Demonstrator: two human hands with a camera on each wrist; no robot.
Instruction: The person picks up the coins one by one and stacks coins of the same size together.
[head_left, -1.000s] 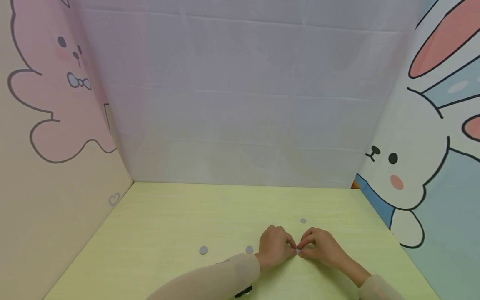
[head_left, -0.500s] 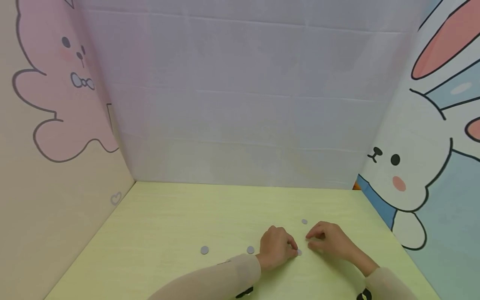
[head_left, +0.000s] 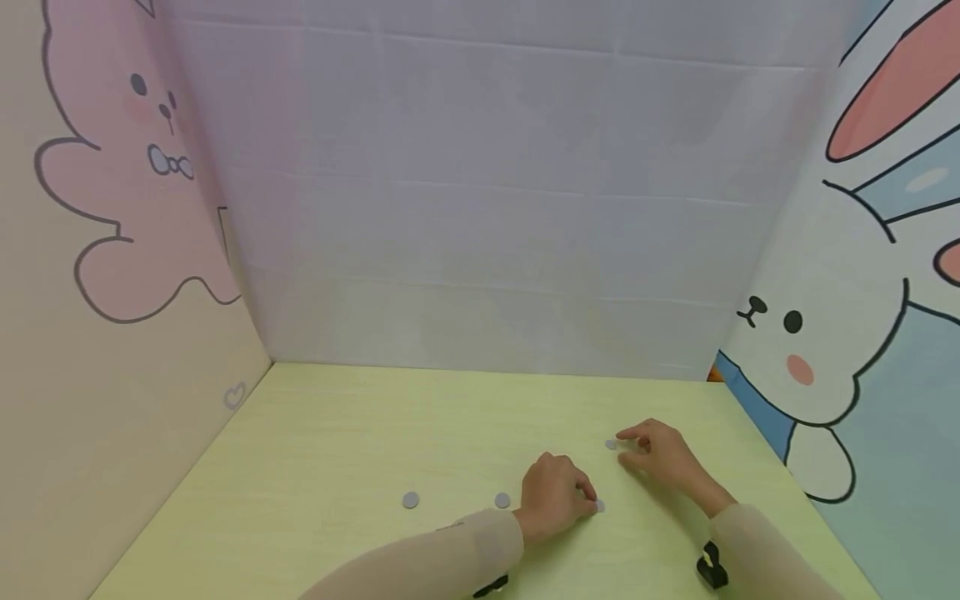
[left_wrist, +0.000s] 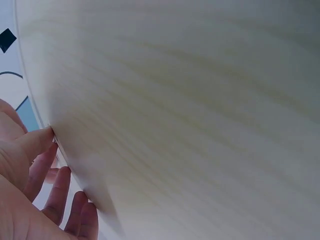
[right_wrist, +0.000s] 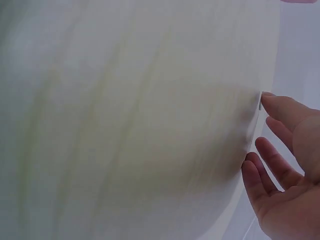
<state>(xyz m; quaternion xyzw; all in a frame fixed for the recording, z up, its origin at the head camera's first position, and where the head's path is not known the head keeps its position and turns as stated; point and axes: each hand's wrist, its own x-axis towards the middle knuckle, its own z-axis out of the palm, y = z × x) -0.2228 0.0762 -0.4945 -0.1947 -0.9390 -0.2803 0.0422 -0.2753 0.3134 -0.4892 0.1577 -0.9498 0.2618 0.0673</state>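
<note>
Several small flat grey discs lie on the pale yellow table. In the head view, my left hand (head_left: 555, 490) is at the near disc (head_left: 600, 506), thumb and forefinger pinching its left edge and covering part of it. The left wrist view shows the thumb (left_wrist: 42, 139) and forefinger tips close together at the table surface, other fingers bent loosely. My right hand (head_left: 663, 454) is farther back, thumb and forefinger apart beside the far disc (head_left: 611, 444). In the right wrist view, the right fingers (right_wrist: 280, 160) are spread, with fingertips right at the table surface.
To the left are two more grey discs, one (head_left: 502, 500) close to the left wrist and another (head_left: 410, 500) farther out. A pale back wall (head_left: 480, 208) and printed side panels, with a pink bear (head_left: 142, 217) and a white rabbit (head_left: 825, 333), enclose the table (head_left: 337, 433).
My right hand has left the near disc and moved back to the far disc, its thumb and forefinger parting. My left hand has stayed at the near disc.
</note>
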